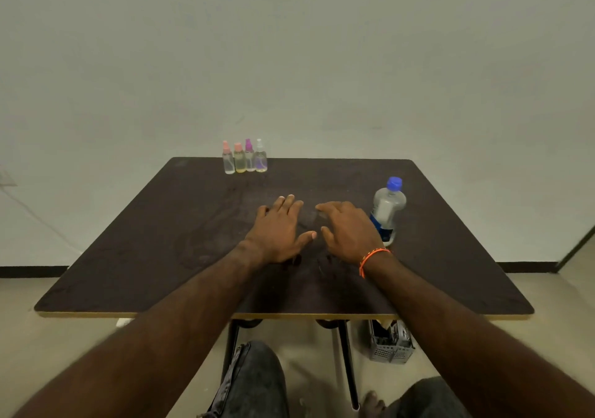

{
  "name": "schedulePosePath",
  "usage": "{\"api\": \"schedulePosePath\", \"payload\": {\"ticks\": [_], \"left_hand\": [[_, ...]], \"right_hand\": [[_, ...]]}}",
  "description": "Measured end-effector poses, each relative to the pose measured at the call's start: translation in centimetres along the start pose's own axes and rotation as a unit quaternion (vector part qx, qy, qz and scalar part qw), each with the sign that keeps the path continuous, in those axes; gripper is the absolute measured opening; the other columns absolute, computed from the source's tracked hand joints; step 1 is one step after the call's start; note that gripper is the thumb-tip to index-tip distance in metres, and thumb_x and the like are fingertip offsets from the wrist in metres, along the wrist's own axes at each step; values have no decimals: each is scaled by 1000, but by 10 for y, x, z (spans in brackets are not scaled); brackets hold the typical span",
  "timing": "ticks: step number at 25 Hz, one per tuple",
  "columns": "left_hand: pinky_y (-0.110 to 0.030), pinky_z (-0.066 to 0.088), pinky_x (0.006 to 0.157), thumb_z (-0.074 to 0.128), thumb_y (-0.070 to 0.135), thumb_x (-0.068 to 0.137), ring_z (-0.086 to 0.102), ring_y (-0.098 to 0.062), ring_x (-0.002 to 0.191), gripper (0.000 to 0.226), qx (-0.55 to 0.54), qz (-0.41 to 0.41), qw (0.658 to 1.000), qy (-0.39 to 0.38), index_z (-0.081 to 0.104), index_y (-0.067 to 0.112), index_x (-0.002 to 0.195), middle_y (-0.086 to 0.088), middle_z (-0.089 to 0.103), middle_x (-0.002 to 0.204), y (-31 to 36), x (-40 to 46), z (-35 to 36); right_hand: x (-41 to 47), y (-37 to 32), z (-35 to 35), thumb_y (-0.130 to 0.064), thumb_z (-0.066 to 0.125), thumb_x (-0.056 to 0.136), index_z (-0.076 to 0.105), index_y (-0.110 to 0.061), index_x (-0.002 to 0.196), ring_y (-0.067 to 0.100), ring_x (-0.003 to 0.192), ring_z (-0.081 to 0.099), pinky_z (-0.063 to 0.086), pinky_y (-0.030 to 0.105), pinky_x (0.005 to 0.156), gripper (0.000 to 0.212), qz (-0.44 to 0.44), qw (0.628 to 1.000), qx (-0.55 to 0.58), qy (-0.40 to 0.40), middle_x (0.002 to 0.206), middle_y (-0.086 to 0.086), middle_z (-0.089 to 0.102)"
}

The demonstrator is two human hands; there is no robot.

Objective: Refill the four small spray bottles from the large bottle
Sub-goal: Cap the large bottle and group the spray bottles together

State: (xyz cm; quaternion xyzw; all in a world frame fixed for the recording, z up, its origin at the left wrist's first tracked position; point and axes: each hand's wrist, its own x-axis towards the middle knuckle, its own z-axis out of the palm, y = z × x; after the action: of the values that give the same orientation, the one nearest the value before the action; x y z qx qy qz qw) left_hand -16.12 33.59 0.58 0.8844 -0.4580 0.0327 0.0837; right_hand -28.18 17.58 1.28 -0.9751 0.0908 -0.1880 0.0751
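Several small spray bottles stand in a tight row at the table's far edge: a pink-capped one (228,159), a salmon-capped one (239,159), a purple-capped one (249,156) and a white-capped one (260,157). The large clear bottle (388,209) with a blue cap and blue label stands upright at the right, capped. My left hand (279,228) lies palm down over the table's middle with fingers straight, holding nothing. My right hand (347,228) hovers palm down beside it, fingers relaxed, just left of the large bottle and apart from it.
The dark brown table (161,256) stands against a pale wall. Under its front right edge a grey perforated crate (391,342) sits on the floor. My knees in dark jeans show below the near edge.
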Motion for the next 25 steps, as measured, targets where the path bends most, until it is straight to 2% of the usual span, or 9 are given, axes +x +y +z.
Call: {"api": "schedulePosePath", "payload": {"ticks": [3, 5, 8, 11, 14, 17, 19, 21, 25], "left_hand": [[-53, 14, 126, 48, 65, 99, 10, -25, 160, 91, -26, 49, 998, -10, 8, 18, 166, -7, 15, 173, 21, 5, 1], [-52, 13, 126, 52, 69, 95, 10, -25, 160, 100, -28, 75, 996, -26, 4, 17, 166, -7, 16, 173, 37, 11, 2], [-53, 13, 126, 57, 76, 88, 11, -27, 160, 113, -47, 77, 995, -49, 1, 16, 166, -8, 16, 173, 65, 25, 2], [-53, 15, 124, 65, 71, 87, 19, -28, 158, 117, -105, 51, 992, -46, -2, 16, 166, -11, 25, 170, 90, 42, 0], [-50, 20, 118, 71, 69, 83, 37, -27, 148, 121, -165, 41, 983, -64, -5, 23, 165, -9, 44, 158, 104, 56, 4], [-50, 18, 116, 72, 62, 87, 45, -26, 145, 114, -204, 66, 972, -94, -4, 26, 165, -1, 50, 156, 112, 60, 13], [-49, 15, 117, 73, 52, 88, 46, -24, 144, 114, -229, 84, 964, -104, -8, 26, 165, 4, 52, 156, 116, 59, 19], [-47, 11, 121, 74, 44, 86, 46, -27, 143, 122, -237, 86, 959, -126, -19, 26, 163, 1, 52, 155, 119, 58, 24], [-47, 17, 126, 69, 27, 86, 46, -36, 137, 122, -240, 73, 956, -150, -29, 25, 159, 0, 56, 121, 118, 64, 22]], "right_hand": [[-21, 6, -24, -22, 63, 88, 61, -18, 128, 22, 114, 57, 49, 44, 95, 40, -46, 984, -21, 169, 129, 2, 62], [-30, 16, -43, -19, 65, 85, 62, -16, 127, 23, 113, 55, 46, 42, 93, 42, -44, 963, -41, 264, 131, 3, 59], [-40, 40, -62, -16, 68, 77, 56, -17, 132, 27, 119, 51, 44, 44, 92, 56, 25, 950, -30, 309, 139, 3, 51], [-50, 71, -62, -15, 70, 73, 41, -16, 144, 26, 136, 41, 41, 46, 108, 77, 120, 959, 37, 256, 150, 4, 39], [-57, 92, -49, -16, 74, 75, 24, -23, 153, 28, 138, 44, 45, 51, 108, 92, 244, 951, 143, 125, 158, 4, 32], [-65, 99, -37, -19, 70, 87, 26, -23, 154, 27, 129, 55, 49, 44, 105, 80, 284, 933, 222, 15, 155, 4, 40], [-67, 98, -33, -14, 62, 94, 30, -20, 153, 27, 129, 55, 47, 42, 107, 67, 278, 927, 252, 11, 151, 6, 47], [-65, 93, -29, -8, 56, 96, 34, -19, 151, 26, 130, 55, 46, 41, 108, 61, 281, 923, 261, 27, 148, 6, 51], [-54, 91, -27, -7, 50, 97, 45, -26, 142, 27, 122, 60, 49, 40, 102, 49, 284, 923, 255, 47, 136, 4, 61]]}}
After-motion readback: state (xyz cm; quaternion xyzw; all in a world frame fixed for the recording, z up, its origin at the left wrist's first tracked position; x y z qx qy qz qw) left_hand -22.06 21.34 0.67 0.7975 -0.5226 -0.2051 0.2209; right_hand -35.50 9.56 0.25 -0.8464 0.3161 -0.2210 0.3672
